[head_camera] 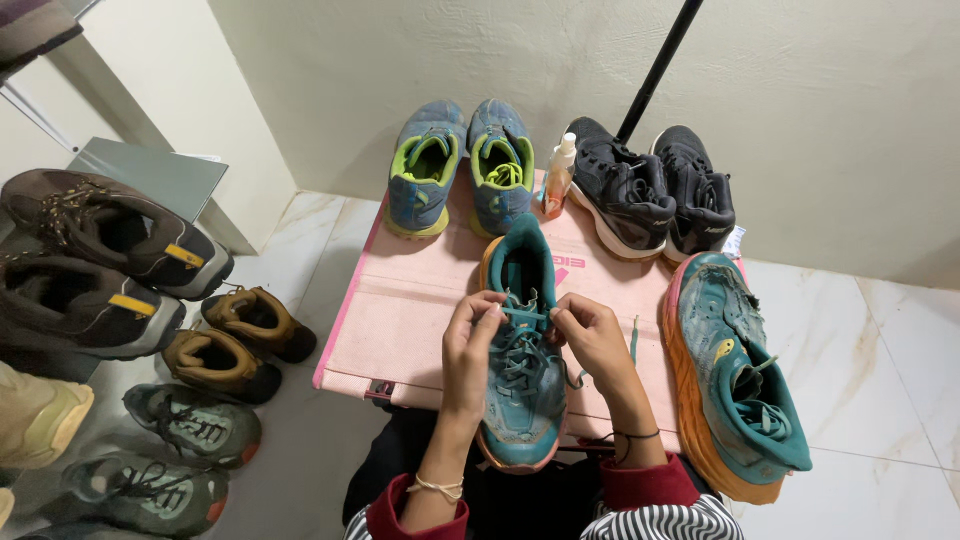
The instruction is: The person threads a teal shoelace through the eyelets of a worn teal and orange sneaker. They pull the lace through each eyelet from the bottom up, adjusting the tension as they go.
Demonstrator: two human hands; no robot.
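A teal running shoe (522, 392) with an orange sole lies heel-away on a pink mat (410, 300) in front of me. My left hand (472, 345) pinches the teal lace at the top eyelets on the shoe's left side. My right hand (592, 338) pinches the lace on the right side, and a loose lace end hangs beside my right wrist. Its matching teal and orange shoe (735, 375) lies on its side to the right.
At the mat's far edge stand a blue and lime pair (462, 168), a small spray bottle (559, 176) and a black pair (655, 190). Brown shoes (105, 228), tan shoes (235, 340) and grey-green shoes (190, 425) sit at the left. A black pole (660, 65) leans against the wall.
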